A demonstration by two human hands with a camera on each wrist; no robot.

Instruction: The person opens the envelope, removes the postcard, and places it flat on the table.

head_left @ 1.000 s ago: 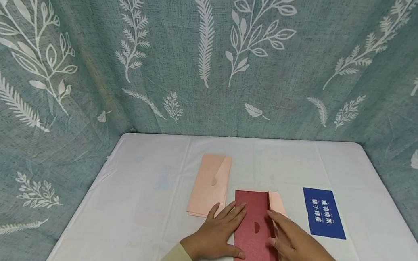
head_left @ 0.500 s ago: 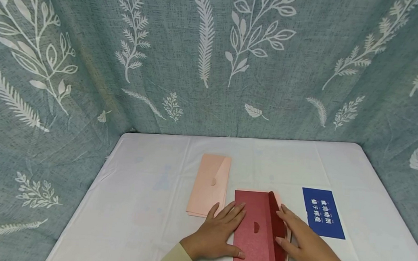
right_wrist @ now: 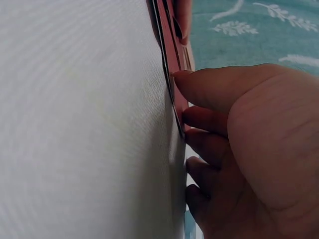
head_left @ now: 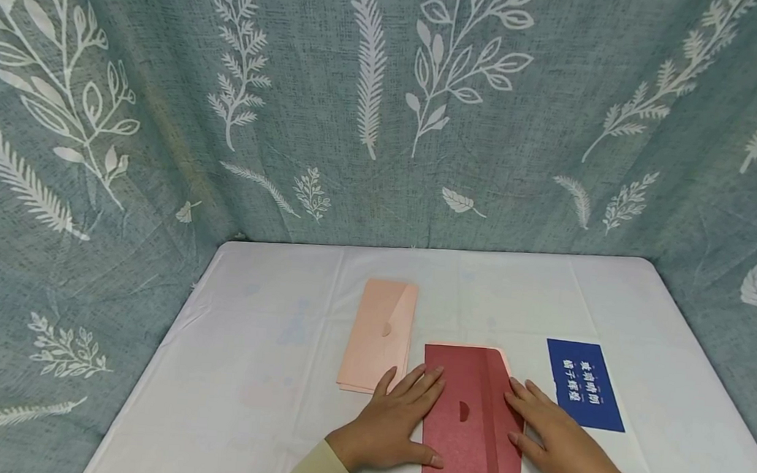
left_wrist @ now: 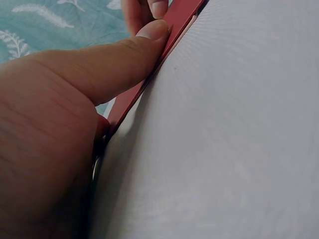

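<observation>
A red envelope (head_left: 442, 453) lies on the white tabletop in the head view, its flap (head_left: 504, 465) folded out flat to the right. Pale pink paper (head_left: 505, 358) peeks out from beneath it at the top and right. My left hand (head_left: 397, 425) rests on the envelope's left side with fingers spread; the left wrist view shows the thumb (left_wrist: 124, 64) lying along the red paper. On the flap's right edge, the fingertips of my right hand (head_left: 558, 447) touch down lightly. The right wrist view shows those fingers (right_wrist: 209, 89) bent loosely against the edge.
Pink envelopes (head_left: 377, 332) are stacked just behind my left hand. To the right lies a dark blue card (head_left: 585, 386) with white characters. A green leaf-patterned curtain (head_left: 322, 101) hangs behind and beside the white table (head_left: 246, 344).
The envelope's flap has swung out to the right and now lies flat, covering most of the pink paper. My right hand has moved slightly right with it; the left hand has stayed put.
</observation>
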